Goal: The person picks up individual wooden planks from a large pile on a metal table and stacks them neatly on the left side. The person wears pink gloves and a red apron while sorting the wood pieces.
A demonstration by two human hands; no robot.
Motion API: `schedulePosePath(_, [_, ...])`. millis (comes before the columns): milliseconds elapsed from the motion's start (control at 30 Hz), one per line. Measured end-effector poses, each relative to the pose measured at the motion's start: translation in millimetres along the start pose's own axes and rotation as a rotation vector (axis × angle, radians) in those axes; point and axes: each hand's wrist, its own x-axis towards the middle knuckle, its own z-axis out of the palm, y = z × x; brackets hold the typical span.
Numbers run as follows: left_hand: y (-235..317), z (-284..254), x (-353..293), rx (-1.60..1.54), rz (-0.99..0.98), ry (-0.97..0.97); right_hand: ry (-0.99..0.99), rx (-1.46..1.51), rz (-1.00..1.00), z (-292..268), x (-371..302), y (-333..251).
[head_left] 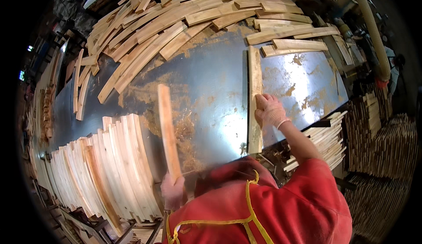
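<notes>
My left hand (173, 188), in a pale glove, is closed around the lower end of a narrow wooden slat (166, 129). That slat points away from me above the metal-topped table (211, 77). Farther right, my right hand (269, 111) has its fingers curled over the edge of a second wooden slat (254, 77), which lies lengthwise on the tabletop. Part of the right hand's grip is hidden beneath its fingers. Sawdust (176, 125) is scattered between the two slats.
A jumbled heap of wooden slats (176, 20) covers the table's far side. Left of me stands a tight row of upright-looking pale slats (110, 165). Stacked slats (391, 151) fill the right side, below a ribbed hose (373, 33).
</notes>
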Motion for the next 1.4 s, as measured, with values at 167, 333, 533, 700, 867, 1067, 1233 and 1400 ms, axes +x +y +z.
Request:
schedulePosePath(167, [-78,-42,-29,0.652,0.065,0.262,0.083,0.136,0.342,40,-75,-66])
schedulePosePath(333, [-128,-48,-20,0.889,0.237,0.473,0.196,0.398,0.440,42,-81,-60])
schedulePosePath(533, [-26,-25,-10,0.632,0.357,0.183,0.486,1.791,0.337,11,-129,3])
schedulePosePath(700, [-4,40,35,0.503,0.595,0.073,0.618,1.802,0.467,-52,-209,77])
schedulePosePath(867, [33,78,83,0.617,0.667,0.071,1.016,1.394,0.950,49,-269,246])
schedulePosePath(1067, [87,98,137,0.638,0.588,0.150,0.979,1.134,1.345,146,-287,329])
schedulePosePath(1233, [113,108,141,0.803,0.640,0.183,0.281,1.032,1.380,169,-283,354])
schedulePosePath(1400, [76,124,131,0.830,0.590,0.245,0.966,0.915,0.876,59,-217,370])
